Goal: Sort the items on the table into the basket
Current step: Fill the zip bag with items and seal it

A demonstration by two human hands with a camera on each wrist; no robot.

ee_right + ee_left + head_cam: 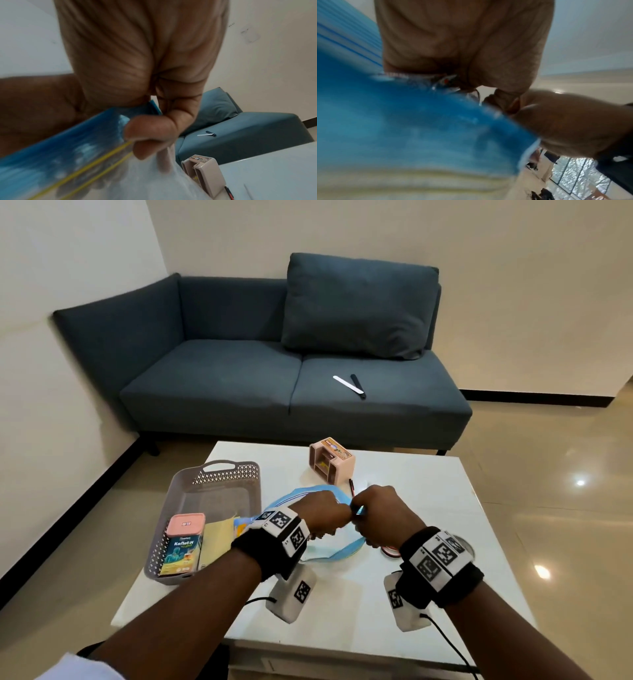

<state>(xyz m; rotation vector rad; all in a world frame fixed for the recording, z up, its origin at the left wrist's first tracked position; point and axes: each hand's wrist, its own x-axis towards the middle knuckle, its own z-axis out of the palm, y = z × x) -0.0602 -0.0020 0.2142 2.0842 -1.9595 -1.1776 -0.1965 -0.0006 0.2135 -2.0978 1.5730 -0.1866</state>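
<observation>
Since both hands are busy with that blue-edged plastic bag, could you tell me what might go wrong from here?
1. The left hand and right hand pinch the blue-edged plastic bag only at its top edge, so it could slip or its contents spill.
2. The bag hangs above the red pen and near the pink organiser box; swinging it might knock them.
3. The grey basket already holds a Koflet-H box and yellow paper, so the bag may not lie flat.

Camera layout: one head view, two wrist views.
Head camera looks forward and down over the white table (pixel 394 481) toward the sofa (pixel 274 371); each wrist camera sits close behind its palm, and the right one shares sofa and table edge.
</observation>
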